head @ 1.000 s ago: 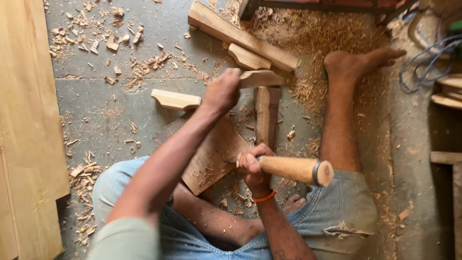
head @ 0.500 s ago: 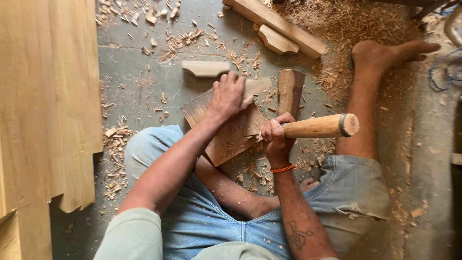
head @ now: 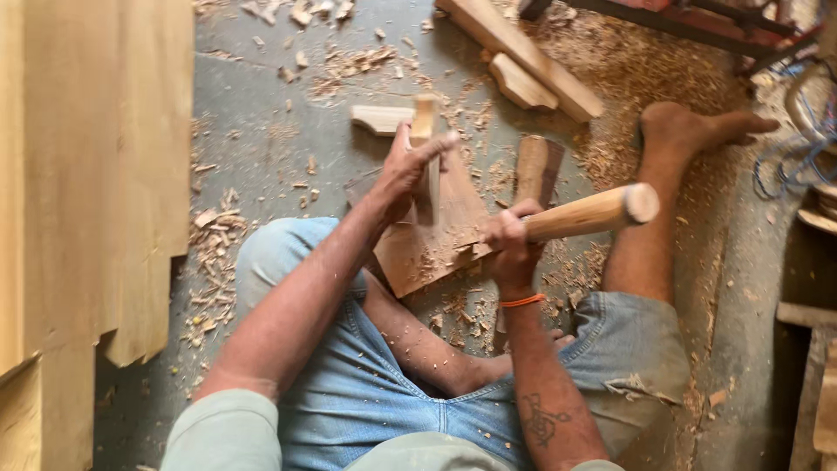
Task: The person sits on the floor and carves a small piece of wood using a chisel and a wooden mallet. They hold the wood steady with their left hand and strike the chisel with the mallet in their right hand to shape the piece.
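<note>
I sit on a concrete floor with my legs spread. My left hand (head: 405, 166) grips a small pale wooden piece (head: 425, 153) and stands it upright on a flat brown wooden block (head: 436, 240) between my legs. My right hand (head: 510, 240) is closed around a round wooden mallet (head: 593, 212) whose thick end points right. A wooden handle-like piece (head: 534, 170) lies just beyond the right hand.
Pale planks (head: 87, 174) fill the left edge. A carved pale wood piece (head: 379, 118) lies behind the block. Longer wood pieces (head: 523, 61) lie at the top, amid sawdust and chips. My bare right foot (head: 689, 126) rests at the upper right, near blue cord (head: 802, 131).
My left hand has lifted off the flat block and now holds the small piece upright on it. The mallet hand stays close by. The view has shifted.
</note>
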